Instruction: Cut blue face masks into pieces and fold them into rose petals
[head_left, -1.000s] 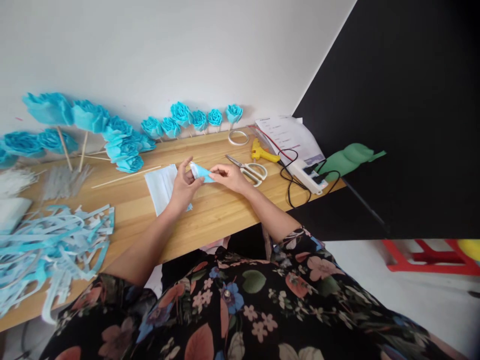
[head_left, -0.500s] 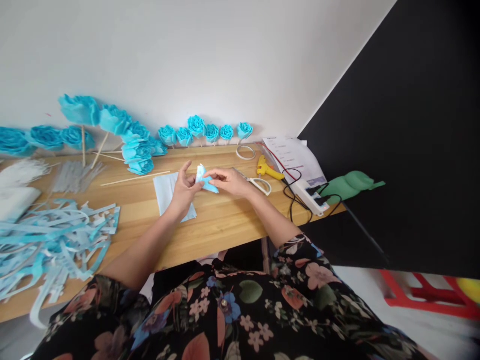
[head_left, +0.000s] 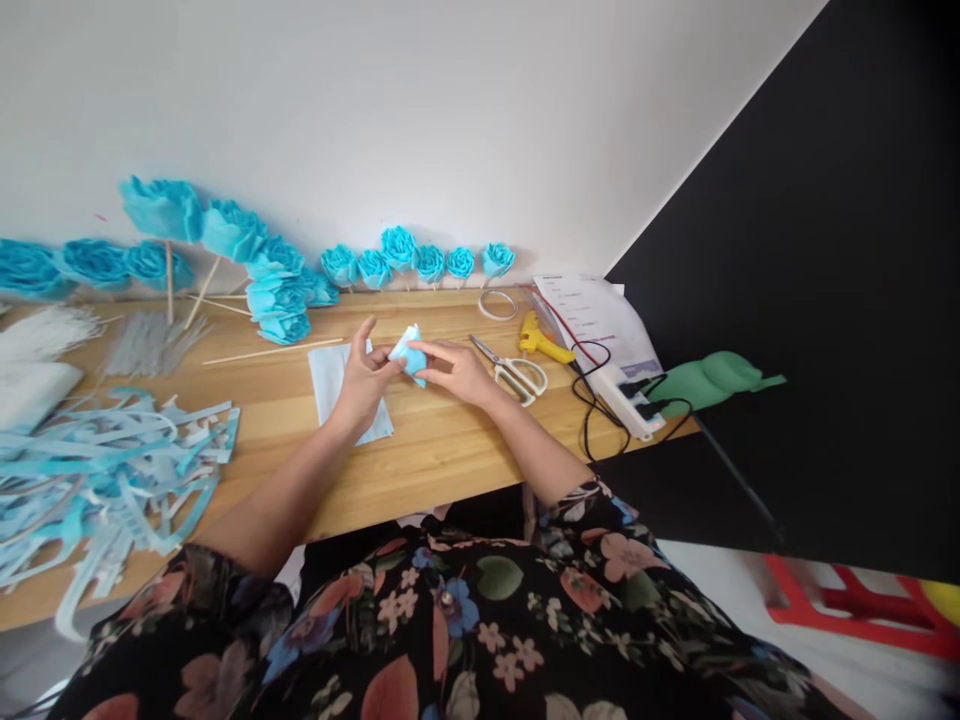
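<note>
Between my two hands is a small folded piece of light-blue sheet (head_left: 410,354), white along its top edge. My left hand (head_left: 365,378) pinches its left side, with the index finger raised. The fingertips of my right hand (head_left: 461,372) grip its right side. Under my left hand lies a stack of pale blue sheets (head_left: 325,380), partly covered by the hand and wrist. Scissors (head_left: 517,375) with white handles rest on the table just right of my right hand, blades slightly apart.
Blue paper-like flowers (head_left: 400,249) on sticks stand along the wall. Blue and white strips (head_left: 112,480) pile up at left, near clear thin sticks (head_left: 150,347). A yellow glue gun (head_left: 544,340), a tape roll (head_left: 498,304) and a power strip (head_left: 626,405) with cables lie at right.
The blue piece has turned and looks more tightly folded between my fingers. My right hand has shifted slightly, and more of the scissors shows. The whole view has moved a little.
</note>
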